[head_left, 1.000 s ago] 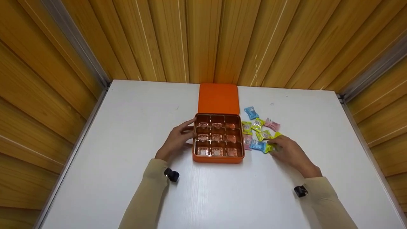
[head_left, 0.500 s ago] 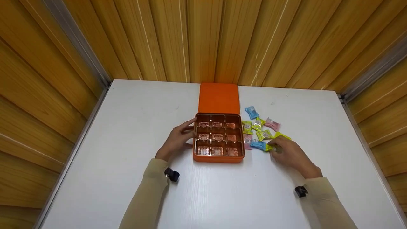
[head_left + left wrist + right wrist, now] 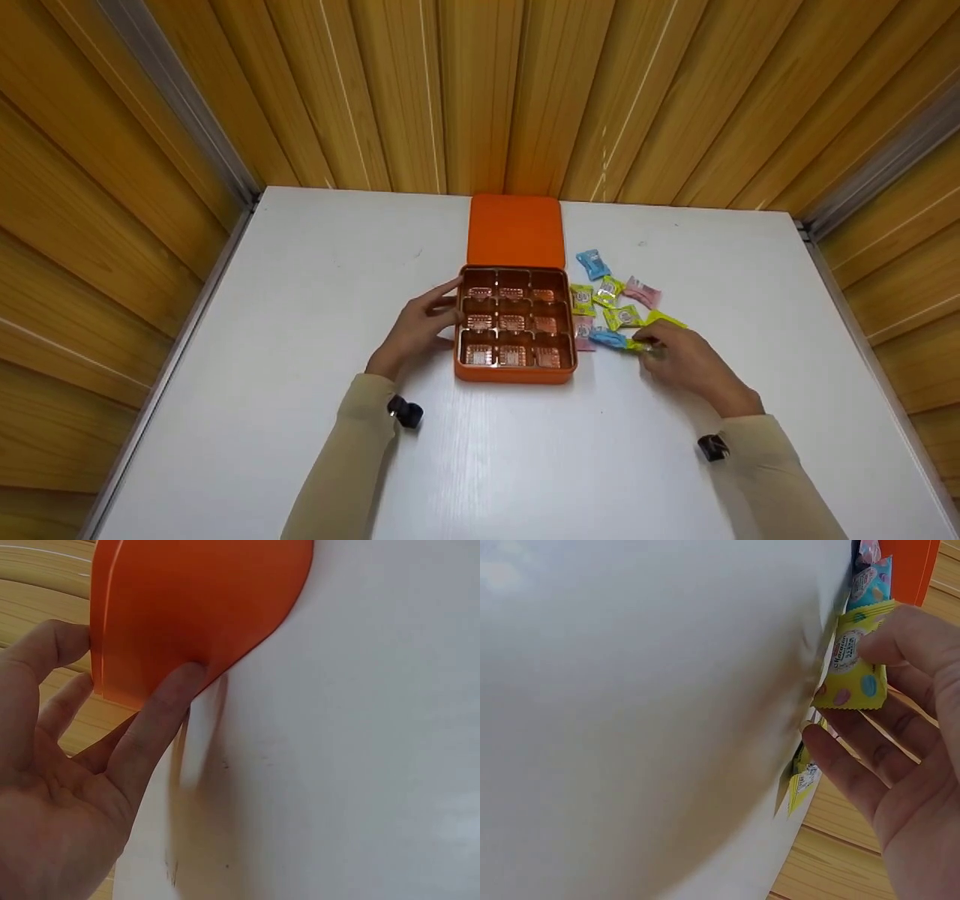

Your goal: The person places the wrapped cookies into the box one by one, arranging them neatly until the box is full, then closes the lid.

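Right hand [image 3: 690,367] pinches a yellow rectangular plastic packet [image 3: 851,671], newly tipped up, so grip looks secured; left hand [image 3: 415,334], fingers loosely spread, touches orange square tin [image 3: 516,375].

box [image 3: 514,374], smooth with a satin sheen; inner tray [image 3: 513,356], glossy moulded plastic. packets [image 3: 622,318], shiny plastic film. tabletop [image 3: 480,465], smooth, faintly glossy; wall [image 3: 480,97], wood-grained; sleeves [image 3: 341,450], matt cloth
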Available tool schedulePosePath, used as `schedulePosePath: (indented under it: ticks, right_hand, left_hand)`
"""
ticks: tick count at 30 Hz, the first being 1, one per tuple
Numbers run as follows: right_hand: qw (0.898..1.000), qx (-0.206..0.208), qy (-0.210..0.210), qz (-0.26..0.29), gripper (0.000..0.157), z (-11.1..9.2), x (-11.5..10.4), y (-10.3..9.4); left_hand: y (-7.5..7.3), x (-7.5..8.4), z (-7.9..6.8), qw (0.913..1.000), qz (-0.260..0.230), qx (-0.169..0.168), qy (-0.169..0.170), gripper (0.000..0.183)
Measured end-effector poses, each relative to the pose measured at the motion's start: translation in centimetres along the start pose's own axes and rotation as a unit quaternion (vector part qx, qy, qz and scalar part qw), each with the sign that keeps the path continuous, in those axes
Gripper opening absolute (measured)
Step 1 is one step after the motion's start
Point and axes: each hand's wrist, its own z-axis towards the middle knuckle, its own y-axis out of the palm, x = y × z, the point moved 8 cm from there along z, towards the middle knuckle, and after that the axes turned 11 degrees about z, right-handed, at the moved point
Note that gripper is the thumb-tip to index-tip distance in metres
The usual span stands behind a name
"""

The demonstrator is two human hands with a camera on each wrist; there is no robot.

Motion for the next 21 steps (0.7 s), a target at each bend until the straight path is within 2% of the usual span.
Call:
schedulePosePath:
  ticks: [6,14,21]
  right_hand:
    - [1.000,0.008,-0.012,0.018,0.028,-0.09,0.05,-0.23]
    - [0.999,0.007,-0.003,0.050,0.027,-0.22,0.34,-0.58]
    - [0.999,0.010,-0.011,0.046,0.032,-0.32,0.21,-0.49]
  left_hand:
    - [-0.03,0.20,0.01,1.0000,-0.004,0.000,0.003,0.067]
    - [-0.07,0.21,0.04,0.9999,-0.010,0.000,0.008,0.068]
    - [-0.04,0.17,-0.04,0.9999,-0.012,0.001,0.010,0.068]
